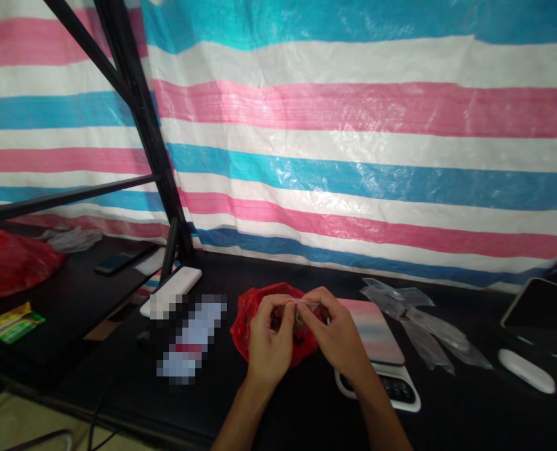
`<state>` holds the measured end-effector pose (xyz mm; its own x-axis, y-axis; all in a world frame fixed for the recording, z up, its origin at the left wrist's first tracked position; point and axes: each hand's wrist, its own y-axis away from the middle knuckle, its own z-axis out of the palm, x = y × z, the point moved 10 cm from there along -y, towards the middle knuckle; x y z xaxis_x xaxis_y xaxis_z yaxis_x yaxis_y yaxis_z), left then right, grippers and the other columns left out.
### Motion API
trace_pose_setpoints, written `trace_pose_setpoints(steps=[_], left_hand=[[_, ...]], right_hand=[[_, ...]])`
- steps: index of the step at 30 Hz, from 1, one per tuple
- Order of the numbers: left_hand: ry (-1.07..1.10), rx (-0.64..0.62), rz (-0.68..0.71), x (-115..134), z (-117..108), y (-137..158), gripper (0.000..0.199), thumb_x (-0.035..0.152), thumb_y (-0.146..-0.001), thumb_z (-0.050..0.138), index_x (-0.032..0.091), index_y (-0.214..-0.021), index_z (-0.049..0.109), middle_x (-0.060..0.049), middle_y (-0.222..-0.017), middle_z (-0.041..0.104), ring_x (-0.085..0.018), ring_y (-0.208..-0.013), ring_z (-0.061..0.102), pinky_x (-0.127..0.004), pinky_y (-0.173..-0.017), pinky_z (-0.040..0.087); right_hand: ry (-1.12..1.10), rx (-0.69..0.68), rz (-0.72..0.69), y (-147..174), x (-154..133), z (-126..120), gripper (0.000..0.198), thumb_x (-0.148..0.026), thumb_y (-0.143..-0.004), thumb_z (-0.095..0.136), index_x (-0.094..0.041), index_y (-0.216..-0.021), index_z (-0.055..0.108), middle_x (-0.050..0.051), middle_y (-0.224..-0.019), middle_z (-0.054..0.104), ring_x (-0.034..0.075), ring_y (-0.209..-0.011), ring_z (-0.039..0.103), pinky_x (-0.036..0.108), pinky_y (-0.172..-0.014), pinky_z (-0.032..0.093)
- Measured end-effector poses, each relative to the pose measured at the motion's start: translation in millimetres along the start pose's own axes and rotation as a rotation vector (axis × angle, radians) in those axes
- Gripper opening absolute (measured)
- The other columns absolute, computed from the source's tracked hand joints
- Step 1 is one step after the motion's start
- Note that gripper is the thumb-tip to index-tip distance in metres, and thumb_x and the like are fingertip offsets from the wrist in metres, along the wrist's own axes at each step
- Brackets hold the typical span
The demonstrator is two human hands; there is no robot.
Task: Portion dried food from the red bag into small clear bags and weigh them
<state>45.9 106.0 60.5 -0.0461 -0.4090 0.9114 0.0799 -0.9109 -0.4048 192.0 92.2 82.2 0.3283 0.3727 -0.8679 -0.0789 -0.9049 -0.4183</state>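
In the head view, the left hand [272, 341] and right hand [332, 327] each had a pinching grip on a small clear piece [299, 301] above the red bag [242, 321], toward the bench's [306, 407] back edge, while a pale strip [203, 326] nearer the left edge was pixelated past reading.

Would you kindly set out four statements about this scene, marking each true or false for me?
1. The left hand and right hand meet over the red bag. True.
2. The clear wrappers lie left of the red bag. False: the clear wrappers lie right of it.
3. The white oval case lies on the near side of the dark-screened device. True.
4. The hanging sheet is plain white. False: the hanging sheet has pink, blue and white stripes.
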Motion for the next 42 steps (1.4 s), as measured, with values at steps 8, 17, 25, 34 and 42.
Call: trace_pose_setpoints(steps=[8, 17, 25, 34, 42], left_hand=[[-0.173, 0.078, 0.149, 13.5, -5.7, 10.8, 0.031, 0.032, -0.104, 0.040, 0.023, -0.120, 0.065, -0.008, -0.121, 0.069, -0.020, -0.111, 0.065, -0.036, -0.098, 0.052], [-0.297, 0.233, 0.289, 33.9, -32.1, 12.9, 0.025, 0.023, -0.103, 0.038, 0.021, -0.111, 0.062, -0.006, -0.108, 0.065, -0.017, -0.103, 0.062, -0.030, -0.090, 0.050], [-0.355, 0.227, 0.290, 34.5, -38.3, 10.7, 0.023, 0.021, -0.101, 0.039, 0.021, -0.104, 0.062, -0.006, -0.104, 0.063, -0.019, -0.100, 0.061, -0.032, -0.090, 0.049], [-0.361, 0.201, 0.350, 41.5, -32.6, 11.9, 0.020, 0.017, -0.100, 0.041, 0.022, -0.100, 0.061, -0.006, -0.101, 0.061, -0.019, -0.098, 0.060, -0.032, -0.089, 0.049], [-0.136, 0.161, 0.190, 31.8, -18.5, 9.6, 0.019, 0.032, -0.100, 0.049, 0.021, -0.094, 0.064, -0.004, -0.092, 0.065, -0.017, -0.086, 0.064, -0.030, -0.080, 0.052]], right_hand=[[-0.217, 0.279, 0.143, -2.8, 23.5, -34.2, 0.032, -0.049, -0.077, 0.077, -0.019, -0.088, 0.072, 0.003, -0.078, 0.072, 0.020, -0.069, 0.068, 0.032, -0.064, 0.055], [0.239, 0.610, 0.077, -5.7, 29.5, -89.5, 0.042, -0.051, -0.083, 0.062, -0.015, -0.100, 0.074, 0.016, -0.107, 0.073, 0.025, -0.083, 0.072, 0.039, -0.078, 0.059], [0.713, 0.517, 0.091, 5.3, 33.8, -109.1, 0.043, -0.037, -0.086, 0.046, -0.014, -0.105, 0.077, 0.017, -0.107, 0.073, 0.028, -0.086, 0.066, 0.046, -0.087, 0.051], [0.965, 0.380, 0.207, 1.6, 99.8, -170.6, 0.029, -0.043, -0.082, 0.056, -0.027, -0.075, 0.080, 0.012, -0.123, 0.071, 0.046, -0.136, 0.038, 0.071, -0.105, 0.028], [0.224, 0.342, 0.038, 3.0, 27.3, -123.6, 0.042, -0.053, -0.090, 0.059, -0.024, -0.114, 0.076, 0.011, -0.135, 0.066, 0.031, -0.126, 0.058, 0.051, -0.109, 0.043]])
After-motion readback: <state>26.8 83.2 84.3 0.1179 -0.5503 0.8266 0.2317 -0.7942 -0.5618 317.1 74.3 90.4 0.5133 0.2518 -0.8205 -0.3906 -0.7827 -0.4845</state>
